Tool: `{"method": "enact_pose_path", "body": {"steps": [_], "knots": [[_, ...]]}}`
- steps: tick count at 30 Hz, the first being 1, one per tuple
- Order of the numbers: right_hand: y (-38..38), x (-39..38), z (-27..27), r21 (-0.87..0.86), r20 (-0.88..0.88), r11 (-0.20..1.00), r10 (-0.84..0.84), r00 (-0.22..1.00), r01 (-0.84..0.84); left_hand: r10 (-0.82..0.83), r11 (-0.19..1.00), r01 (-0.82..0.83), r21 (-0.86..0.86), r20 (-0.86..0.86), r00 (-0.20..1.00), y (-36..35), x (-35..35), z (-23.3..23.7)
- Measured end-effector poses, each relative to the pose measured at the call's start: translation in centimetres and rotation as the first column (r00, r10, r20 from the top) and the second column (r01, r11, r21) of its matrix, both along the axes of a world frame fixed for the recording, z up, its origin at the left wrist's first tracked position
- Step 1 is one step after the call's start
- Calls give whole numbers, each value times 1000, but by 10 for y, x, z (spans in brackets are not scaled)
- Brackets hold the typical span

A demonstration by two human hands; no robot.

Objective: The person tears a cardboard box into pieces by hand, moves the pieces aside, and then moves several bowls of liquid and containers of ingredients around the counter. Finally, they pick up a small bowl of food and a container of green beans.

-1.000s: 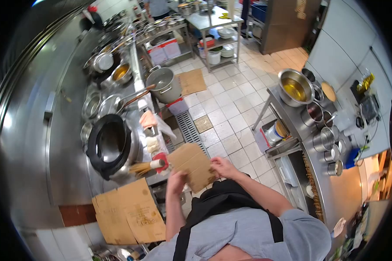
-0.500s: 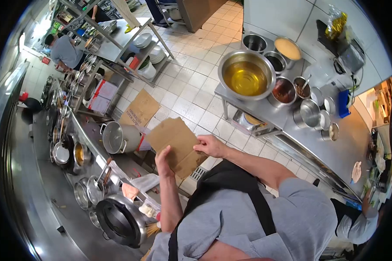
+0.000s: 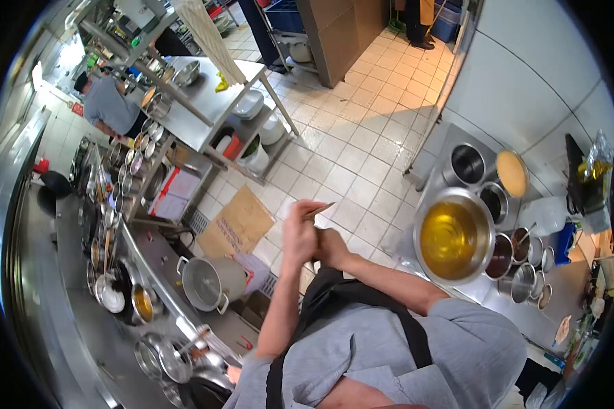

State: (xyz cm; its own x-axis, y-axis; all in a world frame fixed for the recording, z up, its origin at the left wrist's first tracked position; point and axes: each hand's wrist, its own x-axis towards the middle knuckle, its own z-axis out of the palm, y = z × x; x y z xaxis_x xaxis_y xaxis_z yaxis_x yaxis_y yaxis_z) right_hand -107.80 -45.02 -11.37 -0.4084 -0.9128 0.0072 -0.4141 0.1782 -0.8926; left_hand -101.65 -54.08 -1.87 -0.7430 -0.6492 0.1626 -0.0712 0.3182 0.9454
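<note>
My left hand (image 3: 299,235) is closed, slightly blurred, with a thin brown edge of the cardboard piece (image 3: 320,210) sticking out beside its fingers. Pressed against it from the right is my right hand (image 3: 330,247), its fingers curled in. The cardboard is nearly edge-on and mostly hidden by the hands, so its folds cannot be made out. Both hands are in front of my apron (image 3: 320,290), above the tiled floor.
A flat cardboard sheet (image 3: 237,221) lies on the floor ahead. At left are a large pot (image 3: 202,285) and a steel counter with pans. A steel bowl of yellow liquid (image 3: 449,235) stands at right. One person (image 3: 107,102) works at far left; another's legs (image 3: 418,24) show at the back.
The cardboard was held up flat and broad between my hands; now it is edge-on and mostly covered. My hands have come together, and the view has shifted.
</note>
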Motion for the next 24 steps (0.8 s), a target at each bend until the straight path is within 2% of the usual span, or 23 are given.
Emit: {"method": "enact_pose_path", "body": {"steps": [1, 2, 3, 5, 6, 9, 10, 13, 14, 17, 19, 21, 23, 24], "knots": [[-21, -21, 5, 23, -2, 999, -45, 999, 45, -59, 994, 62, -86, 31, 998, -19, -26, 5], [-39, -46, 3, -60, 324, 992, -89, 942, 114, -131, 984, 125, -130, -40, 991, -40, -51, 12], [-52, -69, -4, -115, 620, 972, -90, 779, 204, -141, 988, 147, 51, -109, 984, -67, -68, 16], [-65, -121, -16, -164, 804, 938, -53, 592, 307, -142, 894, 228, 386, -239, 961, -125, -104, 24], [-70, -138, 5, -158, 947, 903, 24, 320, 400, -131, 819, 276, 502, -305, 943, -153, -126, 30], [-79, -191, 67, -99, 919, 985, 35, 393, 142, -174, 584, 387, 713, -356, 918, -198, -194, -1], [-88, -204, 74, -42, 890, 969, -75, 450, 245, -242, 549, 383, 743, -297, 924, -206, -215, 3], [-105, -269, 60, 29, 867, 928, -208, 453, 370, -505, 395, 440, 806, -209, 838, -229, -283, -28], [-112, -295, 51, 28, 860, 925, -215, 462, 379, -475, 335, 404, 852, -218, 853, -234, -307, -37], [-154, -363, 36, 87, 740, 864, -389, 548, 495, -407, 356, 318, 879, -160, 899, -255, -389, -51], [-185, -411, 19, 125, 622, 829, -494, 608, 546, -417, 430, 331, 840, -140, 898, -280, -441, -60], [-223, -476, 27, 141, 457, 798, -577, 677, 585, -397, 526, 334, 782, -121, 910, -310, -510, -53], [-250, -529, 46, 180, 253, 769, -639, 726, 614, -340, 620, 293, 728, -87, 936, -330, -568, -46], [-266, -554, 45, -31, -104, 739, -672, 733, 673, -303, 654, 247, 715, -51, 951, -334, -596, -36]]}}
